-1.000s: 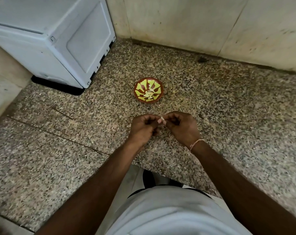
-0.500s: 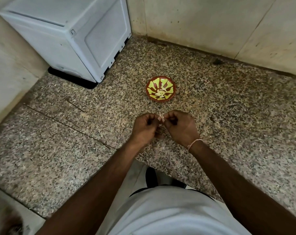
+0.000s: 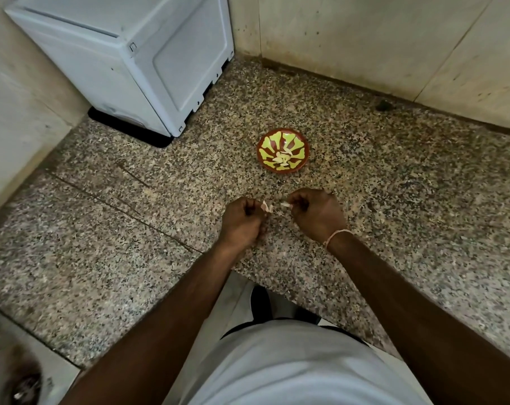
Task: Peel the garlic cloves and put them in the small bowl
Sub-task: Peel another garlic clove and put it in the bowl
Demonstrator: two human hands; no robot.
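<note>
Above the speckled granite table (image 3: 394, 185), left hand (image 3: 242, 219) pinches a papery garlic skin (image 3: 266, 206), fingers curled; right hand (image 3: 316, 213) pinches a pale garlic clove (image 3: 285, 204). Hands apart, pieces not touching. Small bowl (image 3: 283, 154), red with yellow-green pattern, sits just beyond, holding peeled cloves (image 3: 283, 160). White appliance (image 3: 125, 54) far left.

Beyond right hand (image 3: 318, 213), on counter (image 3: 394, 200): bowl (image 3: 283, 150) with cloves (image 3: 283, 162) in it. Far beyond left hand (image 3: 242, 220), to its left: appliance (image 3: 125, 62). Hands side by side, apart.
</note>
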